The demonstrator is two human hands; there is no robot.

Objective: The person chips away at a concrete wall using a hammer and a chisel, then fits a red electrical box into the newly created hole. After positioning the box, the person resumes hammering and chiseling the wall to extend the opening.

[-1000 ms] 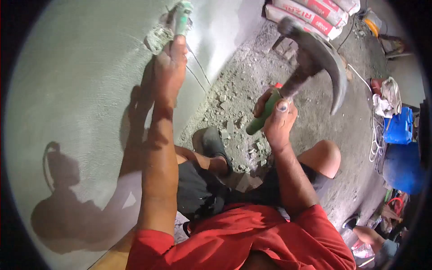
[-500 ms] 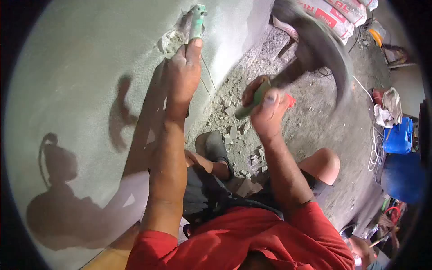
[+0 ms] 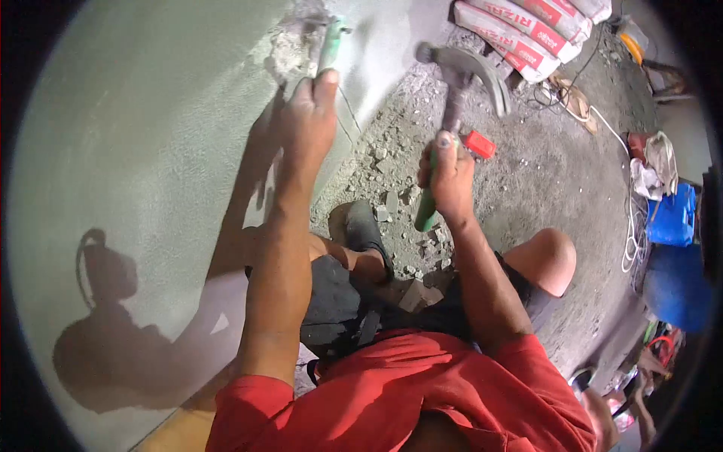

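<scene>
green tool (image 3: 330, 47): gripped in the left hand (image 3: 309, 124), up at the wall (image 3: 151, 158) beside the chipped patch (image 3: 288, 54); where its tip meets the plaster i cannot tell.
left hand: fingers wrapped round the tool, thumb near its upper end; a badly aimed blow could catch thumb or knuckles.
hammer (image 3: 463, 66): gripped by its green handle in the right hand (image 3: 453, 181), head above the rubble, well apart from the tool; a dusty grip could let it twist and strike askew.
chipped patch: ragged edges; too hard a hit might break off extra plaster or throw grit.
rubble (image 3: 392, 147): loose lumps near the shoe (image 3: 365, 230); they could roll underfoot and upset balance.
red block (image 3: 480, 145): on the floor (image 3: 535, 211), no lettering made out.
sacks (image 3: 520, 36): white and red, "rizal" in large letters, inverted; smaller print unreadable.
</scene>
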